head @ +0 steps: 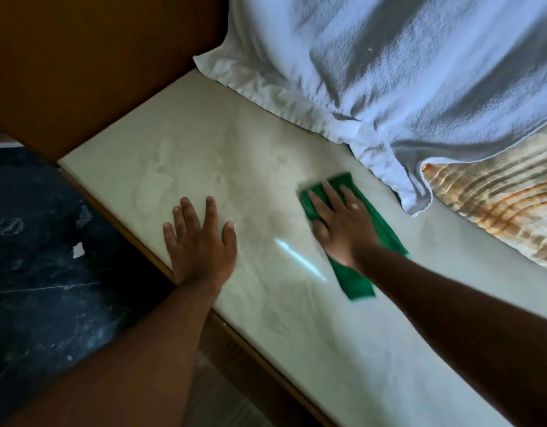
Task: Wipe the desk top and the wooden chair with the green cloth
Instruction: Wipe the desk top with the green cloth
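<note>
The pale, glossy desk top [204, 155] runs diagonally from upper left to lower right. On it lies the folded green cloth [358, 278], a long strip pointing toward me. My right hand [340, 223] presses flat on the cloth's far half, fingers spread. My left hand [201, 241] rests flat on the bare desk top near its left edge, fingers apart, holding nothing. No wooden chair is visible in the head view.
A white towel [404, 72] is heaped over the desk's back right. Beneath it shows a ribbed brown and cream object [506, 204]. A brown wooden panel [90, 63] stands at the back left. Dark marbled floor [50, 257] lies left of the desk.
</note>
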